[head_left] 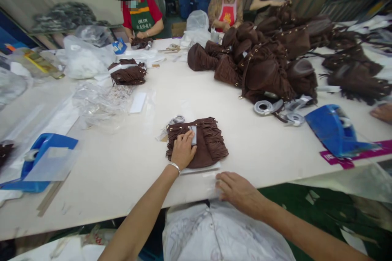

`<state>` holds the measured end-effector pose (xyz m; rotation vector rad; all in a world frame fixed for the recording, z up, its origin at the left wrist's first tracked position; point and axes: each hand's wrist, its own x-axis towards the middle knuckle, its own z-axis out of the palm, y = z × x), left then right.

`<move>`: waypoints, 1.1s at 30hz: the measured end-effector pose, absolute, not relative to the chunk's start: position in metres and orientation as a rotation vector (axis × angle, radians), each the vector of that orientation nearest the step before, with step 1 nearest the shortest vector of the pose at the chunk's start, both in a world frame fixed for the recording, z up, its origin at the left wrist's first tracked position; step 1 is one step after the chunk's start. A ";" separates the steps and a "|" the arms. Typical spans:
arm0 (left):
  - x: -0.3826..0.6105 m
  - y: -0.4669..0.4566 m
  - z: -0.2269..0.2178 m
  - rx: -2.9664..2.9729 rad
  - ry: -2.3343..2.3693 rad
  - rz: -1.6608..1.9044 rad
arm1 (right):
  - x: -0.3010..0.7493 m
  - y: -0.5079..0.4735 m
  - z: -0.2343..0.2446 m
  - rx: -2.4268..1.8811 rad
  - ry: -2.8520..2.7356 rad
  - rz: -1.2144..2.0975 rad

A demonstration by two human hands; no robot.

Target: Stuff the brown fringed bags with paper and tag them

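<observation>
A dark brown fringed bag [206, 147] lies flat on the table in front of me, with gold-coloured eyelets along its top edge. My left hand [183, 149] rests on its middle, fingers laid out beside and over a small grey strip [194, 135]. Part of that strip is hidden by the fingers. White sheet material [200, 169] shows under the bag's lower edge. At the table's front edge, right of the bag, my right hand [237, 189] is closed, its curled fingers on what looks like clear plastic film [218, 192]; blur hides its outline.
Blue tape dispensers [332, 130] [45, 163] stand at both sides. Brown bags [266, 65] are heaped at back right, near tape rolls [263, 107]. Another wrapped bag [128, 72] and clear plastic [98, 104] lie back left. Co-workers [142, 16] work across the table [128, 171].
</observation>
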<state>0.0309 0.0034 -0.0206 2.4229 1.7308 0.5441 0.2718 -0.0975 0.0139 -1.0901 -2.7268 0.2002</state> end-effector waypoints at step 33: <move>0.036 -0.005 -0.018 2.437 1.795 0.409 | 0.259 -0.138 -0.018 -1.289 -1.236 1.649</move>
